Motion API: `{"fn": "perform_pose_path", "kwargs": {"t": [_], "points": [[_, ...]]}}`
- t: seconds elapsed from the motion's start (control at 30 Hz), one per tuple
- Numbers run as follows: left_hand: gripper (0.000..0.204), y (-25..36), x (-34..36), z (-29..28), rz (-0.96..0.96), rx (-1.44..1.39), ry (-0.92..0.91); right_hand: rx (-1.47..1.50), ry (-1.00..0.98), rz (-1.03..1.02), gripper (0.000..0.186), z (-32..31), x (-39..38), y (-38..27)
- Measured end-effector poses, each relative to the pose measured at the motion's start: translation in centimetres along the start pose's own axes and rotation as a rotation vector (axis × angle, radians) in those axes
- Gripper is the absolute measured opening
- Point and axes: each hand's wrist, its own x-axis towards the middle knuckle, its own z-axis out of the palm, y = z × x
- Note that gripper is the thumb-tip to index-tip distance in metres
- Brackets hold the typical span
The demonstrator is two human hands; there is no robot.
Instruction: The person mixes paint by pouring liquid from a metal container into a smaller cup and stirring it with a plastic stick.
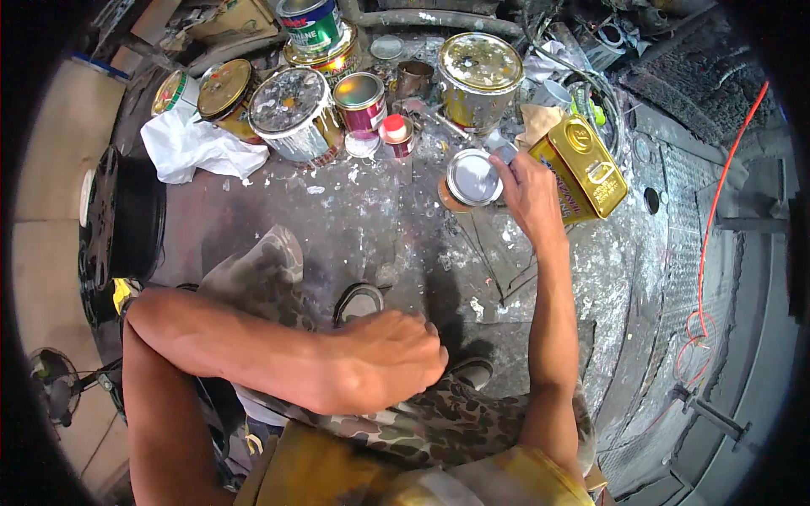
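Note:
A small round tin (pixel 473 178) with a silvery lid stands on the paint-spattered floor. My right hand (pixel 531 190) reaches out to it, thumb and fingers closed at the right side of its rim. A small grey-blue piece (pixel 506 153) shows by those fingertips; its kind is unclear. Just right of that hand, a gold rectangular can (pixel 580 169) with a cap and a handle on top leans at an angle. My left hand (pixel 392 361) is curled closed above my camouflage-trousered lap, its fingers turned under; whatever it may hold is hidden.
Behind the tin stand several paint cans, among them a large gold-lidded can (pixel 481 72), a white-dripped can (pixel 295 114) and a red-capped bottle (pixel 396 135). Crumpled white cloth or paper (pixel 198 145) lies at the left. An orange cord (pixel 713 219) hangs at the right.

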Motion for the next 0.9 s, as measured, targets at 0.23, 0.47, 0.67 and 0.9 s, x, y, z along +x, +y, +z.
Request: {"fn": "perform_pose_path", "kwargs": {"t": [0.23, 0.47, 0.67, 0.9], "points": [[0.028, 0.1, -0.3, 0.8, 0.032, 0.003, -0.047, 0.211, 0.010, 0.082, 0.035, 1.6, 0.0, -0.4], [0.032, 0.2, -2.0, 1.9, 0.131, 0.031, 0.263, -0.122, -0.032, 0.087, 0.032, -0.3, 0.1, 0.8], [0.034, 0.0, -1.9, 1.0, 0.093, -0.011, 0.100, 0.156, -0.042, 0.203, 0.035, 1.3, -0.5, 0.6], [0.028, 0.1, -2.2, 1.3, 0.090, 0.086, 0.145, -0.065, -0.001, 0.075, 0.039, 0.5, -0.1, 0.5]]}}
